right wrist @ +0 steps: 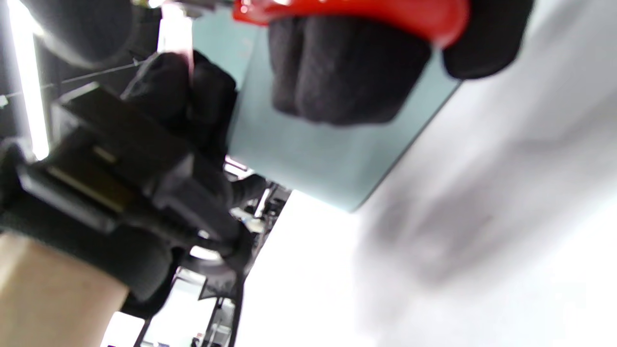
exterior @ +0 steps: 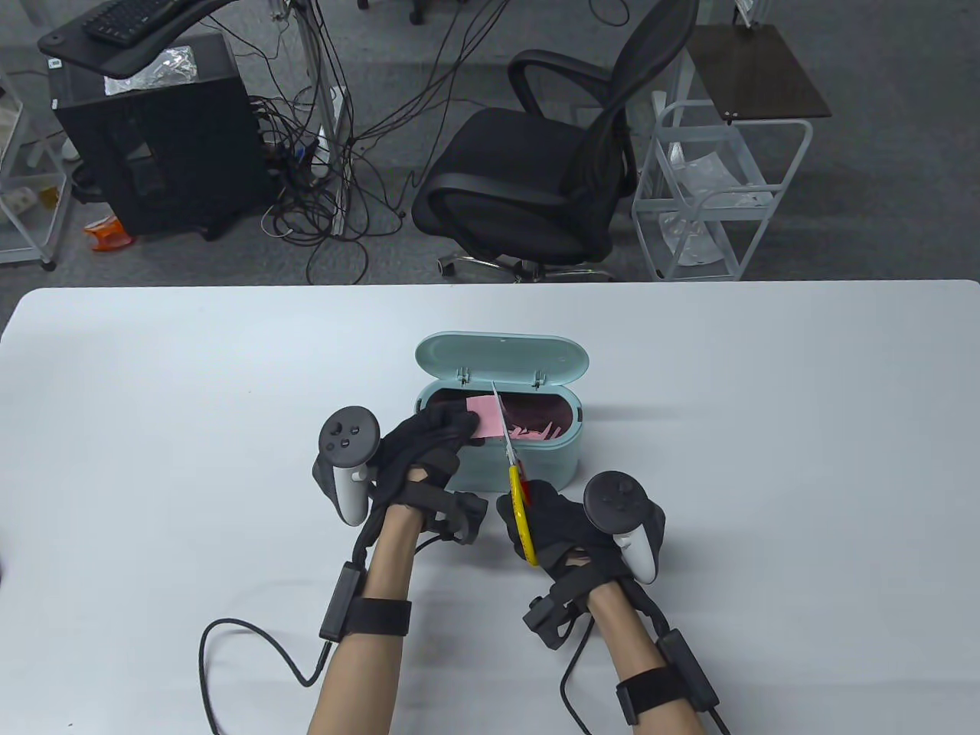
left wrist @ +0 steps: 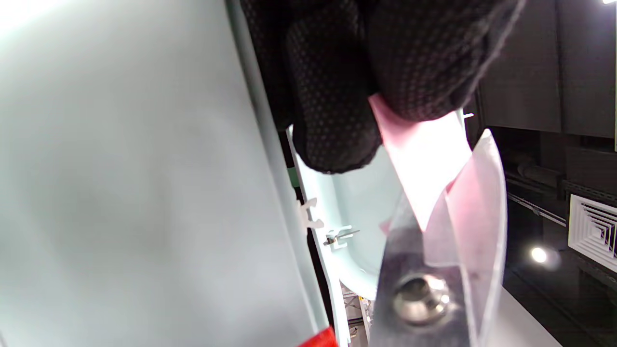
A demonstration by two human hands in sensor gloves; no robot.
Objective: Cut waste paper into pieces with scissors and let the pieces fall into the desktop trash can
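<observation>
A mint-green desktop trash can [exterior: 536, 467] stands mid-table with its lid [exterior: 501, 356] flipped back; pink paper scraps [exterior: 536, 430] lie inside. My left hand [exterior: 429, 444] pinches a pink paper sheet [exterior: 482, 417] over the can's left side; in the left wrist view the gloved fingers [left wrist: 337, 96] hold the paper [left wrist: 424, 164]. My right hand [exterior: 563, 528] grips yellow-and-red scissors [exterior: 514, 467] in front of the can, blades [exterior: 499, 417] reaching over the opening at the sheet's right edge. The blades [left wrist: 434, 270] straddle the paper's edge. The red handle [right wrist: 356, 12] crosses my curled fingers [right wrist: 342, 72].
The white table [exterior: 766, 421] stretches wide on both sides of the can. Cables run from both wrists across the near table [exterior: 253, 643]. Beyond the far edge stand a black office chair [exterior: 551, 161], a computer tower [exterior: 153, 138] and a white wire cart [exterior: 720, 191].
</observation>
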